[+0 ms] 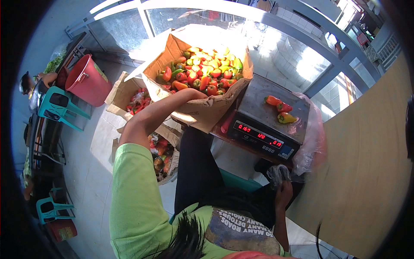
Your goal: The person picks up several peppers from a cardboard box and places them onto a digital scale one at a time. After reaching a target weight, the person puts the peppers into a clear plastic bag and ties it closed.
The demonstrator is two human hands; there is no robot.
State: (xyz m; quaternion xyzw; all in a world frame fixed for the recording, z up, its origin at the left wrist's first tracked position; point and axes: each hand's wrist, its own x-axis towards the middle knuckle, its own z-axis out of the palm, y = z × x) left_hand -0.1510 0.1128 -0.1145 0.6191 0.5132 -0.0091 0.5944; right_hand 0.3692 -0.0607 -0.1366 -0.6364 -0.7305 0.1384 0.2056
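My left hand (198, 94) reaches over the near rim of a large brown paper sack (200, 111) filled with red, orange, yellow and green peppers (195, 73); the sack hides its fingers. Low at the right, my right hand (283, 191) holds a clear thin plastic bag (278, 174), bunched up. Between the sack and a wooden board stands a digital weighing scale (262, 137) with lit red digits. Three peppers lie on its metal platform (258, 94): an orange one (272, 100), a red one (284, 107) and a yellow one (286, 118).
Two more open sacks, one with red peppers (139, 102) and one with wrapped peppers (160, 158), stand left of my legs. Pinkish plastic (312, 136) hangs beside the scale. A wooden panel (355, 168) rises at right. Farther left are a red bin (87, 84), green chairs (56, 100) and a person (32, 85).
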